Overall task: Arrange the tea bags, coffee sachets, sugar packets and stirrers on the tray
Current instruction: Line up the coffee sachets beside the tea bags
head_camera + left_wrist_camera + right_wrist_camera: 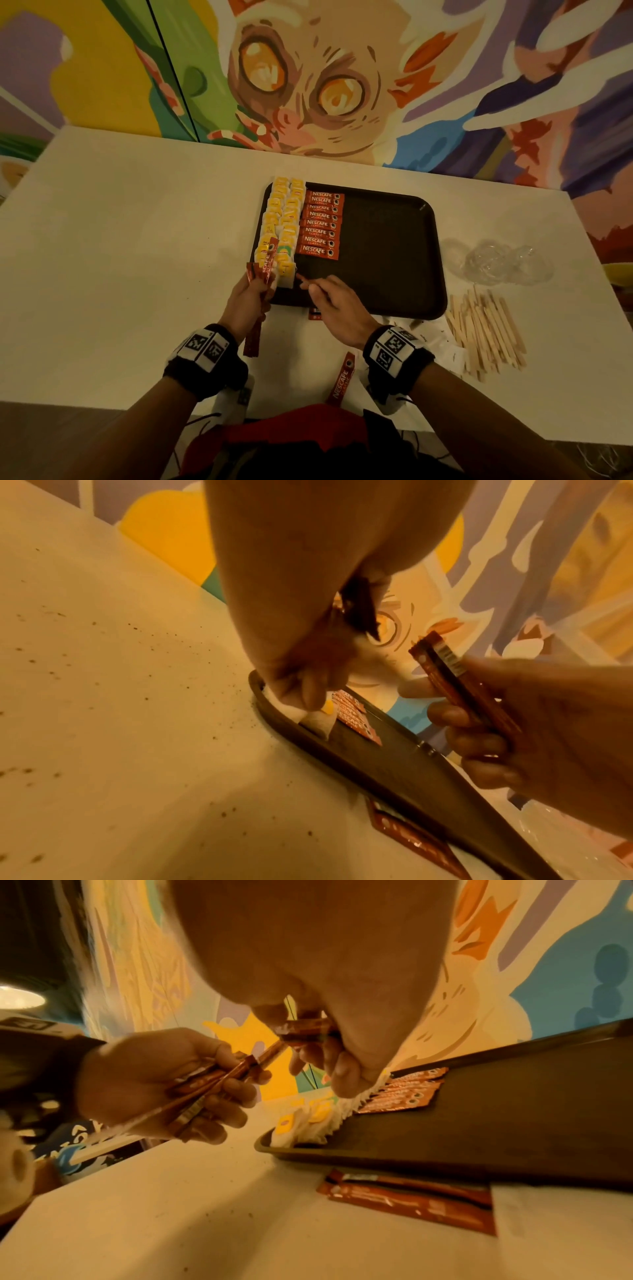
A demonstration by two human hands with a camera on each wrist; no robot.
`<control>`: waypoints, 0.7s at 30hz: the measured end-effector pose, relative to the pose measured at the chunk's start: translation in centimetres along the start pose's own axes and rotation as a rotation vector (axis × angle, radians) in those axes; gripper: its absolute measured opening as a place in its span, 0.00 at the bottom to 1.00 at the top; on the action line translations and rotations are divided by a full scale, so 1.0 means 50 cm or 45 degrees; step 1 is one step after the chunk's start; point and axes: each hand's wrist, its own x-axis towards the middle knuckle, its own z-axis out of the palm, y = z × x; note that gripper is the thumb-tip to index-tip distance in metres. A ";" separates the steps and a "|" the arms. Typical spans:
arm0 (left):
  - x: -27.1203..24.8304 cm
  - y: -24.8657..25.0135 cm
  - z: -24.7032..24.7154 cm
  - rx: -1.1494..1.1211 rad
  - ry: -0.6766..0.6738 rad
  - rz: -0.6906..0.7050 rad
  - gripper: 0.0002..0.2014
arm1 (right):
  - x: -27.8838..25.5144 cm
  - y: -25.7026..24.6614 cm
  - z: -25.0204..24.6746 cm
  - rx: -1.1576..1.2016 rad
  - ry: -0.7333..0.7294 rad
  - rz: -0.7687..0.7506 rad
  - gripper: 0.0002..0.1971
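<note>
A dark brown tray (pixel 387 257) lies on the white table. Down its left side run two columns of yellow tea bags (pixel 284 219), and beside them a column of red coffee sachets (pixel 320 222). At the tray's near left corner my left hand (pixel 257 291) grips a bundle of coffee sachets (pixel 265 267) upright; in the right wrist view that bundle (pixel 219 1074) sits in its curled fingers. My right hand (pixel 318 287) hovers over the tray's near edge and pinches a single coffee sachet (pixel 304 1031), which also shows in the left wrist view (pixel 445 674).
Wooden stirrers (pixel 486 332) lie heaped on the table right of the tray, with white paper packets (pixel 438 342) beside them and crumpled clear plastic (pixel 496 260) behind. A loose sachet (pixel 342 378) lies near the table's front edge. More sachets (pixel 411 1199) lie against the tray's near rim.
</note>
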 end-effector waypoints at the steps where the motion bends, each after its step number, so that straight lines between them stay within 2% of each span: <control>1: 0.002 0.004 0.000 -0.035 0.006 -0.013 0.08 | 0.001 -0.004 0.001 -0.001 -0.030 0.011 0.18; 4: 0.006 0.014 0.003 -0.089 0.002 -0.043 0.09 | 0.005 -0.008 0.004 0.004 -0.084 0.013 0.14; 7: 0.002 0.022 0.010 0.050 0.048 -0.042 0.14 | 0.010 -0.008 0.004 0.057 -0.105 0.025 0.11; 11: -0.003 0.013 0.007 0.209 0.000 -0.041 0.17 | 0.014 0.000 0.005 0.184 -0.050 0.064 0.10; 18: -0.015 0.017 0.007 0.545 -0.204 0.100 0.12 | 0.024 0.008 -0.009 0.468 0.130 0.025 0.10; 21: -0.013 0.021 0.005 0.534 -0.221 0.123 0.08 | 0.032 0.004 -0.017 0.516 0.144 0.004 0.09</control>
